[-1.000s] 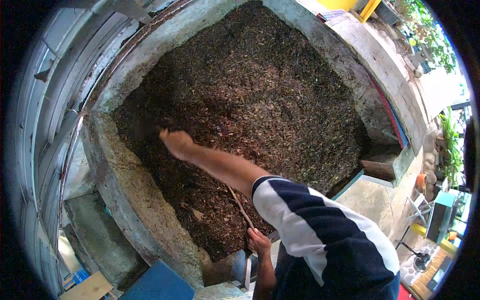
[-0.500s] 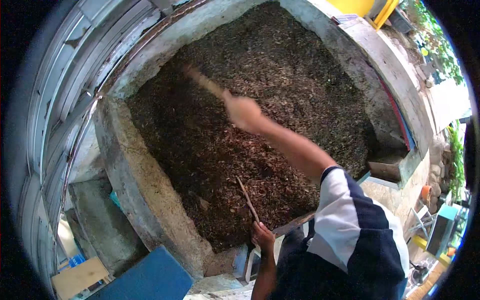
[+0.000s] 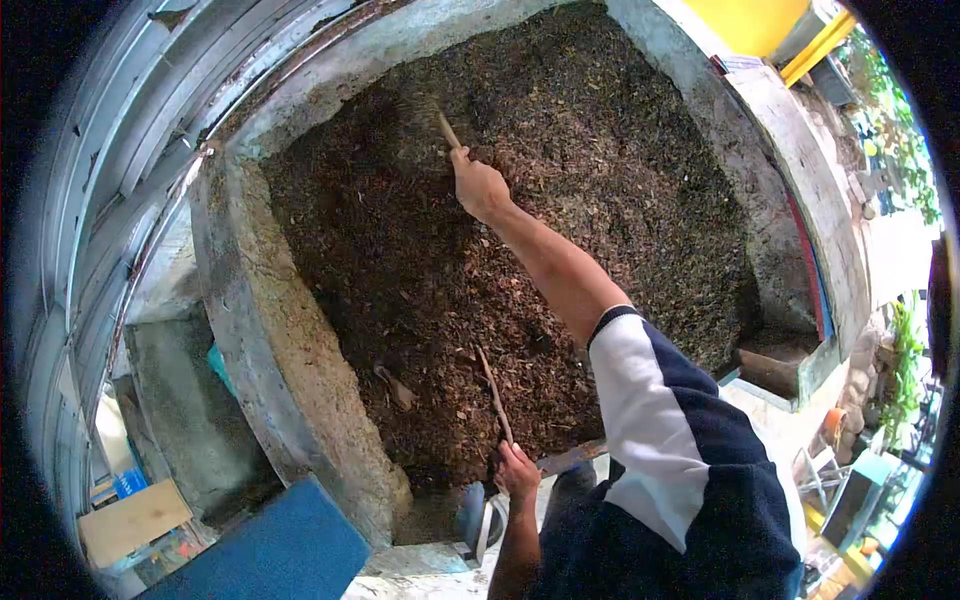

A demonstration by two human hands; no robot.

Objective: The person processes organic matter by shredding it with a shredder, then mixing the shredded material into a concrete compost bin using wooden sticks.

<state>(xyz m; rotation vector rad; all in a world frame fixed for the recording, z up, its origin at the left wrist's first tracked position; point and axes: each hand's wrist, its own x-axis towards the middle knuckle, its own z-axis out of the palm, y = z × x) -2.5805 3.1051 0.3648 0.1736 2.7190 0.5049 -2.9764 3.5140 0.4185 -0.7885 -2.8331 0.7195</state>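
A broad bed of dark brown compost (image 3: 600, 180) with leaf bits and wood chips fills a walled concrete bin. My right hand (image 3: 480, 187), reaching over its upper left part, is wrapped round a light wooden handle (image 3: 448, 130). The handle's far end fades into a blurred patch at the compost, so its shape is lost. At the bin's near edge, my left hand (image 3: 517, 470) is closed around the lower end of a thin wooden stick (image 3: 494, 393). This stick points away from me, lying low over the compost. A pale brown dry leaf (image 3: 398, 390) rests to its left.
Concrete walls (image 3: 290, 330) enclose the bin, with a corrugated metal sheet (image 3: 110, 150) beyond the left one. A blue board (image 3: 270, 545) stands at lower left by a piece of plywood (image 3: 135, 522). A yellow object (image 3: 745, 25) sits past the top right corner.
My right hand has swung up and slightly left, and its wooden handle points more steeply upward. My left hand keeps its grip on the thin stick. The whole view has shifted slightly.
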